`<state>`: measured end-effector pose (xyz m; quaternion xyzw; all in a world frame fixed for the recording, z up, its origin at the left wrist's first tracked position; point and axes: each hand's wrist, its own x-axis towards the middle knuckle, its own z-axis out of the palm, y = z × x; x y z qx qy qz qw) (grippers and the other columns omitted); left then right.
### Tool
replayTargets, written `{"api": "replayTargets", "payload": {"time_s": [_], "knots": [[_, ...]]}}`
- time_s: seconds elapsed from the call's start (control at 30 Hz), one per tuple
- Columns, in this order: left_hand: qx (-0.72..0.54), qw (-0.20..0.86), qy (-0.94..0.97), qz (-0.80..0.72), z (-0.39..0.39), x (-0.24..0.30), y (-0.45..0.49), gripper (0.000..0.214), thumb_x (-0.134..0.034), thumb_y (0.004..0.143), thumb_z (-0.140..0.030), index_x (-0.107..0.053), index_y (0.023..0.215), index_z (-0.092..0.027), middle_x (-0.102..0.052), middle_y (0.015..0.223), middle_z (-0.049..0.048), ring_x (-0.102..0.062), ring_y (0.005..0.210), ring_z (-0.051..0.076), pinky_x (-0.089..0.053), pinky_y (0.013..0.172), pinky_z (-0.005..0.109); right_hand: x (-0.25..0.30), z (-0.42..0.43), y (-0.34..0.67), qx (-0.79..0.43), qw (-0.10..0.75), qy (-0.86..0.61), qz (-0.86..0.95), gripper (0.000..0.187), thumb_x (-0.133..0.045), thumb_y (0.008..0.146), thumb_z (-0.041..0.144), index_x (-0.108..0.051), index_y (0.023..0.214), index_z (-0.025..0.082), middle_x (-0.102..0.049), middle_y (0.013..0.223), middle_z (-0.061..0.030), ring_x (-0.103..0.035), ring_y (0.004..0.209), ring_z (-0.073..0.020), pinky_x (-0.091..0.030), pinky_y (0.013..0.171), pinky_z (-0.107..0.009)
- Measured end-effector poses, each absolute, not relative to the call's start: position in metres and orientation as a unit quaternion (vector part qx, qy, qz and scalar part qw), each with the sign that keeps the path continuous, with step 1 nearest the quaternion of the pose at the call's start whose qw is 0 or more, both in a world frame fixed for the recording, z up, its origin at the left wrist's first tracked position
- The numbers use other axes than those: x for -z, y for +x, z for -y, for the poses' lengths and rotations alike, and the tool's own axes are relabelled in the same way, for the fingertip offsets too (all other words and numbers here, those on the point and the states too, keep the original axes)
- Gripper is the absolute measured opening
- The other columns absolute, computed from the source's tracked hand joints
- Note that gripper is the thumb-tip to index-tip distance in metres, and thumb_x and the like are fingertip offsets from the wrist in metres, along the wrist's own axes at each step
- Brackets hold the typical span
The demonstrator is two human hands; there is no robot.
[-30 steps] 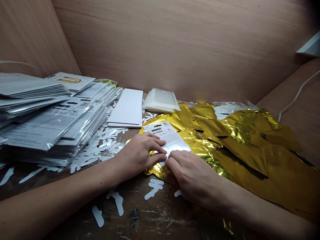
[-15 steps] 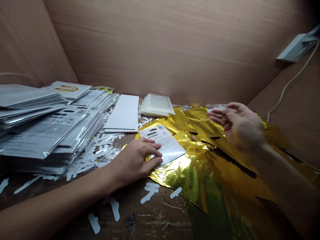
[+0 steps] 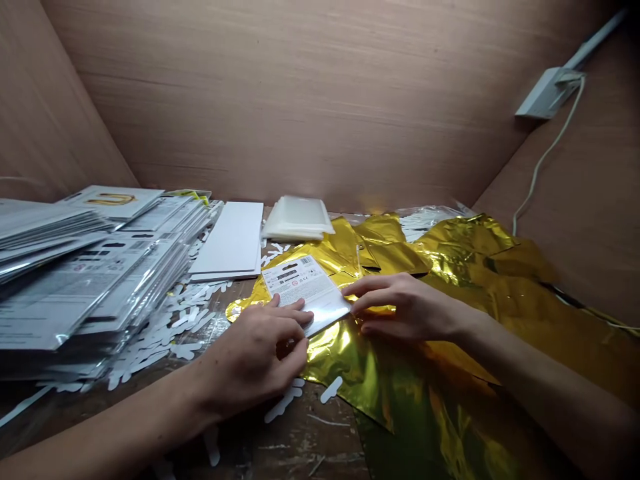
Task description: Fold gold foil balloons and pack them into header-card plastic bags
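A white printed card in a clear sleeve point(image 3: 303, 288) lies on a crumpled gold foil sheet point(image 3: 465, 280) in the middle of the worn table. My left hand point(image 3: 257, 357) lies flat on the card's near left corner, fingers spread and pressing down. My right hand point(image 3: 405, 307) rests on the foil at the card's right edge, fingers stretched toward it and touching the foil. Neither hand grips anything that I can see.
Tall stacks of sleeved cards point(image 3: 85, 267) fill the left. A white board stack point(image 3: 231, 243) and a pile of clear sleeves point(image 3: 299, 218) sit at the back. White paper strips point(image 3: 165, 330) litter the table. Wooden walls enclose the space; a cable point(image 3: 543, 157) runs down the right wall.
My right hand left the card's near edge, lifted to the back right, then came down on the foil at the card's right edge. The left hand stayed on the card.
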<state>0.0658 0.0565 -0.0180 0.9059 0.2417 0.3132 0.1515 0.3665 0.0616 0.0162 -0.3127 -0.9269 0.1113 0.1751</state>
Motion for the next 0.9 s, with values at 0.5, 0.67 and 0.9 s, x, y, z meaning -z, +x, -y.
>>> {"api": "replayTargets", "payload": {"time_s": [0.5, 0.67, 0.9], "knots": [[-0.295, 0.119, 0.902, -0.293, -0.068, 0.025, 0.058, 0.009, -0.058, 0.089, -0.010, -0.064, 0.089, -0.017, -0.070, 0.101, 0.0078, -0.067, 0.088, 0.020, -0.054, 0.079, 0.032, 0.006, -0.071, 0.350, -0.241, 0.298, -0.386, 0.839, 0.009, -0.083, 0.083, 0.027, -0.080, 0.076, 0.023, -0.078, 0.090, -0.0018, -0.073, 0.080, -0.0171, -0.055, 0.076, -0.027], [-0.298, 0.141, 0.909, -0.256, -0.072, 0.020, 0.050, 0.013, -0.066, 0.084, -0.011, -0.075, 0.088, -0.020, -0.076, 0.113, 0.0061, -0.070, 0.103, 0.021, -0.055, 0.093, 0.032, 0.015, -0.079, 0.354, -0.243, 0.264, -0.395, 0.846, 0.017, -0.078, 0.087, 0.038, -0.083, 0.077, 0.026, -0.078, 0.094, -0.0037, -0.073, 0.083, -0.0207, -0.055, 0.077, -0.031], [-0.283, 0.114, 0.917, -0.258, -0.074, 0.016, 0.045, 0.023, -0.069, 0.073, -0.010, -0.083, 0.085, -0.025, -0.078, 0.114, 0.0038, -0.074, 0.099, 0.021, -0.058, 0.090, 0.033, 0.007, -0.081, 0.356, -0.177, 0.236, -0.393, 0.871, 0.007, -0.078, 0.084, 0.030, -0.085, 0.082, 0.030, -0.078, 0.098, -0.0003, -0.073, 0.084, -0.0191, -0.054, 0.079, -0.030]]}}
